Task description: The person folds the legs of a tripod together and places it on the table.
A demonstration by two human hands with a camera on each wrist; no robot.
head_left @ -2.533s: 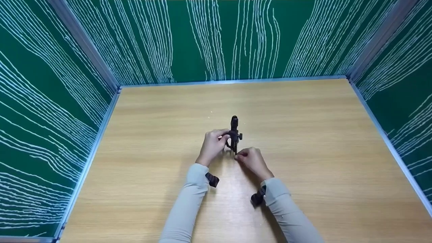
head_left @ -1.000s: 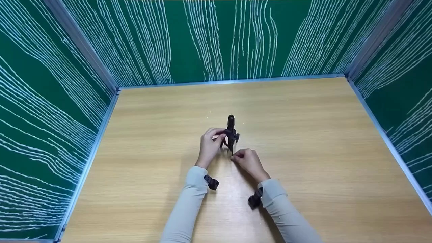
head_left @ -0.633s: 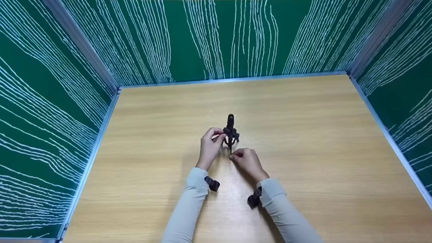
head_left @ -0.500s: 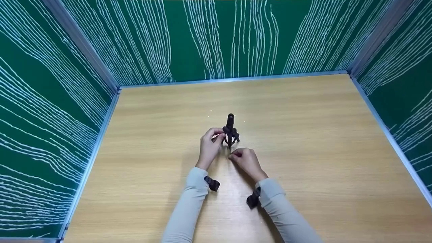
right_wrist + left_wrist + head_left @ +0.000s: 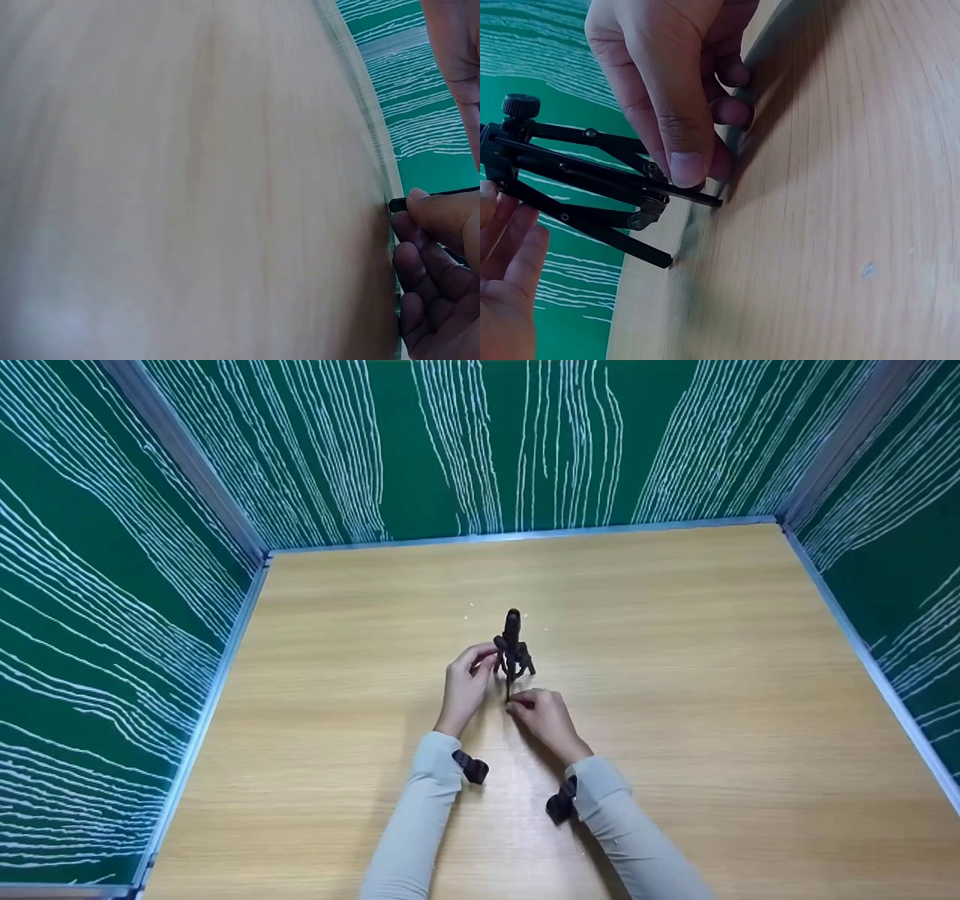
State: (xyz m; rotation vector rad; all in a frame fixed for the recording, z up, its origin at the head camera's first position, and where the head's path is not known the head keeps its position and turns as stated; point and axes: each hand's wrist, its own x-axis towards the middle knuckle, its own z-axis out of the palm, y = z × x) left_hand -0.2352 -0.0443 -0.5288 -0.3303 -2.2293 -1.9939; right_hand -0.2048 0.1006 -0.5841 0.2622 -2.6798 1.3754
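A small black tripod (image 5: pixel 511 634) stands at the middle of the table, its legs partly spread. My left hand (image 5: pixel 466 688) pinches its body from the left side, thumb and forefinger at the collar. With thumb and forefinger, my right hand (image 5: pixel 549 720) pinches the foot end of the near leg. In the left wrist view the tripod's leg braces (image 5: pixel 592 219) and a ridged knob (image 5: pixel 520 106) show, and the right thumb lies over the leg. The right wrist view shows only a dark leg tip (image 5: pixel 399 204) under the right thumb; the rest is mostly hidden.
The wooden table (image 5: pixel 675 675) is bounded by green panels (image 5: pixel 420 450) with white wavy lines at the back and both sides. Metal rails (image 5: pixel 525 536) run along its edges. A few tiny white specks (image 5: pixel 465 617) lie left of the tripod.
The tripod has turned in the hands, so its legs now show spread apart in the head view. The right hand has moved slightly left with the leg; the left hand stays nearly in place.
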